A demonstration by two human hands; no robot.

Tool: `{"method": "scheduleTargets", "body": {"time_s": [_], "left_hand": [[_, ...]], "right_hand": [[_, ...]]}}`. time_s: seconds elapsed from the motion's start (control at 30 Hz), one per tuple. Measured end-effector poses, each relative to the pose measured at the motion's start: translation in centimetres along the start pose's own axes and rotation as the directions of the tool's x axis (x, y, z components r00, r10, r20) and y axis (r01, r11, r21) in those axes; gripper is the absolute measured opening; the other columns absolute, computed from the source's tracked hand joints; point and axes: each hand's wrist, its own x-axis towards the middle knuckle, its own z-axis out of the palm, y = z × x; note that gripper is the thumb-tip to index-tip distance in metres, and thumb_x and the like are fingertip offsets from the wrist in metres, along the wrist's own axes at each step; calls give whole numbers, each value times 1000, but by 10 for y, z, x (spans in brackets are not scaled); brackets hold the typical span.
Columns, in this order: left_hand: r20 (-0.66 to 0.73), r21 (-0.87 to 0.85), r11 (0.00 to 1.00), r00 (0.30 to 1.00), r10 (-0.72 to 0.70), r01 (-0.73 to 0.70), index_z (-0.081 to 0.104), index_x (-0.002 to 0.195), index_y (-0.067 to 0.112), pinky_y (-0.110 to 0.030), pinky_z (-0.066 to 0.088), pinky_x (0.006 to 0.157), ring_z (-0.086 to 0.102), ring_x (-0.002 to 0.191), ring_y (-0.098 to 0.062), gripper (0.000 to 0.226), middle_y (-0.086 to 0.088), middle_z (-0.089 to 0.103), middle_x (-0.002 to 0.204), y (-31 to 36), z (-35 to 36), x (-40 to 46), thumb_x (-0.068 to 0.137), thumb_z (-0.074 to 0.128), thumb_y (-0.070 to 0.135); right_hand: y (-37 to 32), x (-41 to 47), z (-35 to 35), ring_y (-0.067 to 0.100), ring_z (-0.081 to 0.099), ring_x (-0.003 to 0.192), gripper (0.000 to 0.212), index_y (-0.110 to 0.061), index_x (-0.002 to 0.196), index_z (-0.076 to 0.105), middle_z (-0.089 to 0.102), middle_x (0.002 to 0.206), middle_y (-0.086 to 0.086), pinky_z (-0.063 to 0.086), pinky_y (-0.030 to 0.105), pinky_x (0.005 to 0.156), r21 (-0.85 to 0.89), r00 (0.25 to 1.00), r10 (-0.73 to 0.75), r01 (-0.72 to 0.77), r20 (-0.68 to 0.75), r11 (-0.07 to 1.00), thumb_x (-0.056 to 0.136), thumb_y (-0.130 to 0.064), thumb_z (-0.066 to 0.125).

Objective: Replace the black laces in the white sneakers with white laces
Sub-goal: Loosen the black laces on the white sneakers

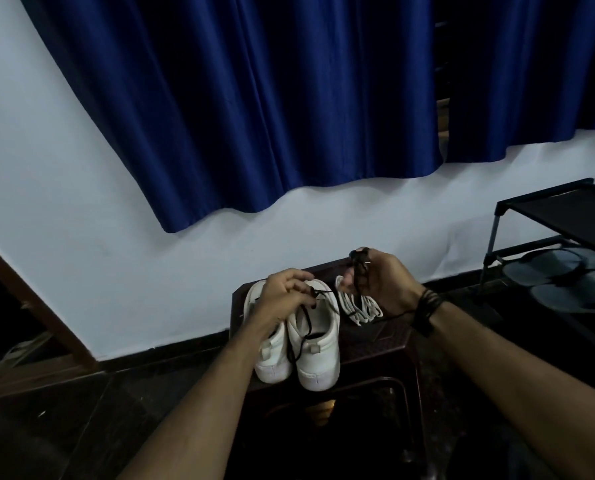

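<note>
Dark stool [386, 344] under unbranded white sneakers [318, 344], left hand [284, 294] pinching black lace [306, 327], right hand [381, 280] gripping bunched lace.

Bare forearms, one banded wrist

Both arms are uncovered from the hands back to the frame's edge, no sleeves in sight. The right wrist [427, 308] wears a stack of dark bands [428, 303], several thin black cords wound above a broader black strap. The left hand [282, 292] and its wrist carry nothing.
</note>
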Motion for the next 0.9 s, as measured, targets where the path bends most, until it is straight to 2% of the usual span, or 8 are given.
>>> {"method": "scheduleTargets", "body": {"time_s": [0.1,0.2,0.23,0.33,0.43,0.6,0.67,0.9], "left_hand": [[-104,-81,996,994,-45,36,75,84,6,-18,47,61,60,61,-9,28,-15,72,72,18,-12,-3,68,59,-11],[-405,2,997,912,-69,76,74,75,17,-27,52,69,65,70,-13,17,-2,73,71,10,-13,3,75,60,8],[-446,97,988,892,-67,123,74,77,20,-29,53,78,67,81,-17,16,2,74,78,4,-13,5,78,59,14],[-336,502,845,942,-2,181,77,91,26,-32,47,95,64,107,-21,21,5,74,104,-13,-3,5,86,56,26],[-205,718,671,978,-46,182,74,104,29,-41,35,105,56,122,-22,32,4,68,120,-28,0,16,92,45,33],[-160,649,702,955,-252,294,76,93,33,-35,43,102,62,105,-15,26,10,72,105,-15,-8,30,80,55,42],[-214,560,752,938,-274,347,77,85,42,-29,48,94,63,96,-13,16,14,73,94,-6,-8,28,72,68,44],[-8,446,856,958,-287,261,78,81,17,-27,42,76,58,81,-14,27,2,66,78,-15,-6,39,63,67,34]], "right_hand": [[2,0,-3,20,58,51,14,-4,84,58,59,67,11,45,23,50,-528,990,141,-116,7,841,87,-7,45],[9,9,-6,13,61,85,31,-19,101,71,64,92,-1,45,19,70,-976,999,50,-13,-2,219,86,-3,49],[12,11,-2,12,60,92,35,-21,103,72,65,97,-3,43,18,75,-985,1000,-12,-5,-7,174,85,-3,48],[19,18,14,11,63,98,38,-27,94,75,70,99,-7,46,18,82,-931,976,-197,-14,-92,365,82,-3,49],[30,32,33,19,63,109,26,-23,106,73,72,112,1,48,27,96,-916,971,-215,-12,-107,402,85,-17,58],[50,48,42,30,62,112,31,-11,111,70,68,115,14,47,28,86,-988,995,-69,-68,-78,136,88,-31,62],[56,49,40,28,65,103,22,-14,102,75,71,106,14,45,23,76,-987,989,-140,-31,-54,160,89,-26,63],[62,51,31,8,65,78,29,-16,79,71,71,80,-9,50,18,81,-718,917,-361,135,-172,683,83,6,53]]}}
